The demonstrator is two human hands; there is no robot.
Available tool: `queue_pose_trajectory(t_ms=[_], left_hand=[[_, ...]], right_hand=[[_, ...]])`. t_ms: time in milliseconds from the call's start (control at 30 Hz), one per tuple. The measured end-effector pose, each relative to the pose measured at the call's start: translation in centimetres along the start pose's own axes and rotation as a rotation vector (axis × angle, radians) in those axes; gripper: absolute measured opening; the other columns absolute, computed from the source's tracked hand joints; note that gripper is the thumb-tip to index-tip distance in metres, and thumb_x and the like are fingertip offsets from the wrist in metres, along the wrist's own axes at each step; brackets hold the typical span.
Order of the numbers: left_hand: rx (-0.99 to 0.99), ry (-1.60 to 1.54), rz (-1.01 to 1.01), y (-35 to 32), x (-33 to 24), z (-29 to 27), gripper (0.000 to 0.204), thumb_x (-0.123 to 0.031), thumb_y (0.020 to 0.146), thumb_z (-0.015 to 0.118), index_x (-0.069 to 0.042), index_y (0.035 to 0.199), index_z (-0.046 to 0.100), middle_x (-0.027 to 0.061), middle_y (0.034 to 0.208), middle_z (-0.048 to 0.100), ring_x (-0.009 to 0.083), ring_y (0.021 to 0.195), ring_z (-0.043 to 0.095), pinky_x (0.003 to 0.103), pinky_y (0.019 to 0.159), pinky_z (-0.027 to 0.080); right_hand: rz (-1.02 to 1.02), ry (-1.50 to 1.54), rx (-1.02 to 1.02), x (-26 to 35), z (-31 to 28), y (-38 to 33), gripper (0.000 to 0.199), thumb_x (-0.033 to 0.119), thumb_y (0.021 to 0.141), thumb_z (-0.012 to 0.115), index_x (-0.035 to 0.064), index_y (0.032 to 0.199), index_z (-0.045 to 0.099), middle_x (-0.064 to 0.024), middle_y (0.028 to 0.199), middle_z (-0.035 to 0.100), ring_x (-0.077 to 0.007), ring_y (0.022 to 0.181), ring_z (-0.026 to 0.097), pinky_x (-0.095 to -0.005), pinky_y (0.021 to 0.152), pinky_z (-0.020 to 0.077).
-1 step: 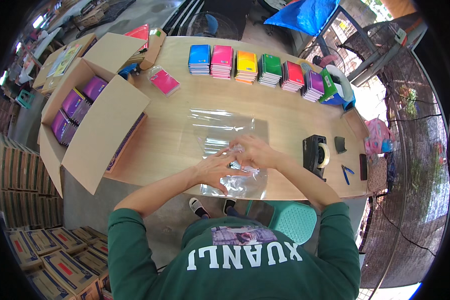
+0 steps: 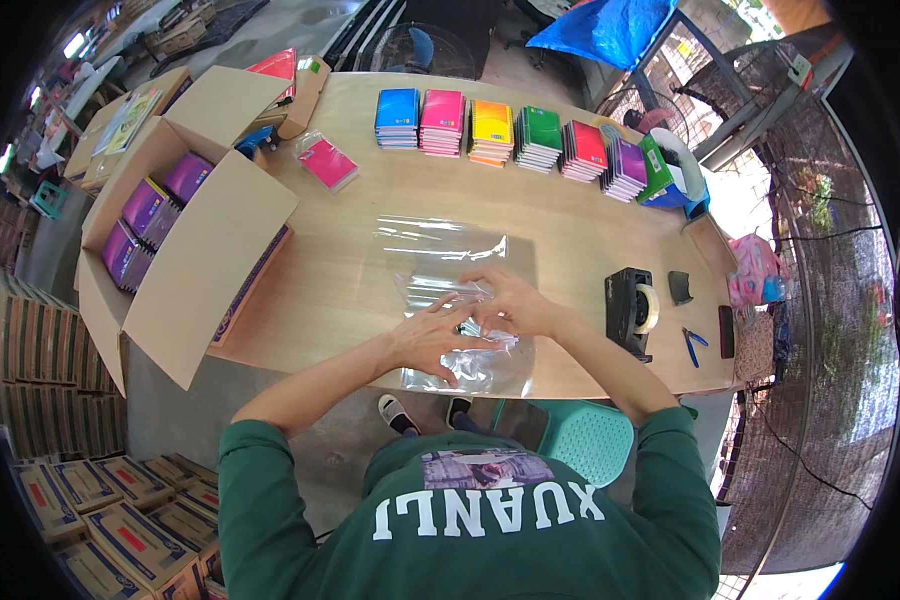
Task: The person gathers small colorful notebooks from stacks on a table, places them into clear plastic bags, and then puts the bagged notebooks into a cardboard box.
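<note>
Plastic bags (image 2: 448, 300) pinched by both hands (image 2: 475, 325) near table (image 2: 570, 215) front edge.

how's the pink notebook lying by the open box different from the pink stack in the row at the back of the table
The single pink notebook lies alone, wrapped in clear plastic and turned askew near the cardboard box. The pink stack is several notebooks piled squarely, lined up in the coloured row, with no wrap that I can see. Both are bright pink and lie flat on the wooden table.

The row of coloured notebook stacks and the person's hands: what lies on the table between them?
In the head view, only clear plastic bags on bare wooden table.
</note>
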State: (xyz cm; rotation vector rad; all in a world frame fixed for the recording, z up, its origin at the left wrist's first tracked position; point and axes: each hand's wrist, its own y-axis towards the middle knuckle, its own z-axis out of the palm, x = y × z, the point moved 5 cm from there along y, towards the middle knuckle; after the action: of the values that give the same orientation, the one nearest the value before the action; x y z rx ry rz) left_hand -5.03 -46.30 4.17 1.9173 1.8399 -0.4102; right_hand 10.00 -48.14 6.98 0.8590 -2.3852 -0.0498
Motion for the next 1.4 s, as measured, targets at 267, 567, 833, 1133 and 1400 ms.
queue_pose_trajectory(t_ms=[267,567,833,1133,1400], left_hand=[[-0.933,-0.238,-0.301,-1.3,-2.9,-1.2,0.042,-0.040,0.073,0.080,-0.027,0.112,0.072,0.0140,0.147,0.036,0.0388,0.139,0.031,0.060,0.110,0.024],[-0.719,-0.037,-0.354,-0.9,-1.1,1.8,0.032,-0.028,0.069,0.086,-0.012,0.091,0.070,0.0180,0.141,0.040,0.0395,0.132,0.038,0.048,0.109,0.031],[-0.855,-0.425,-0.505,0.5,0.3,4.3,0.025,-0.011,0.070,0.081,-0.006,0.089,0.066,0.0138,0.113,0.061,0.0281,0.109,0.058,0.037,0.092,0.045],[-0.935,-0.894,-0.569,1.2,2.3,5.4,0.051,-0.005,0.065,0.083,-0.006,0.112,0.064,0.0049,0.100,0.063,0.0149,0.094,0.058,0.030,0.084,0.044],[-1.026,-0.954,-0.609,1.6,2.4,6.0,0.045,0.000,0.064,0.080,-0.004,0.107,0.067,0.0041,0.099,0.065,0.0137,0.094,0.060,0.028,0.086,0.046]], right_hand=[[0.513,0.663,-0.256,-4.0,4.4,-5.2,0.107,0.011,0.078,0.081,0.0188,0.158,0.010,-0.0100,0.096,0.062,-0.0195,0.090,0.061,-0.0355,0.088,0.0481],[0.513,0.704,-0.315,-3.6,4.8,-4.2,0.096,0.009,0.080,0.078,0.0172,0.156,0.020,-0.0048,0.083,0.059,-0.0150,0.082,0.058,-0.0309,0.085,0.0466],[0.536,0.580,-0.546,-1.8,0.4,-4.3,0.057,0.020,0.080,0.081,0.0063,0.129,0.056,-0.0063,0.093,0.064,-0.0171,0.087,0.063,-0.0312,0.083,0.0505],[0.581,0.601,-0.555,-0.7,2.1,-6.1,0.021,-0.002,0.077,0.076,0.0015,0.097,0.074,-0.0067,0.099,0.068,-0.0171,0.087,0.064,-0.0296,0.080,0.0510],[0.644,0.876,-0.603,-3.1,4.5,-6.7,0.100,0.006,0.067,0.082,0.0105,0.152,0.029,-0.0090,0.114,0.062,-0.0223,0.110,0.057,-0.0381,0.102,0.0416]])
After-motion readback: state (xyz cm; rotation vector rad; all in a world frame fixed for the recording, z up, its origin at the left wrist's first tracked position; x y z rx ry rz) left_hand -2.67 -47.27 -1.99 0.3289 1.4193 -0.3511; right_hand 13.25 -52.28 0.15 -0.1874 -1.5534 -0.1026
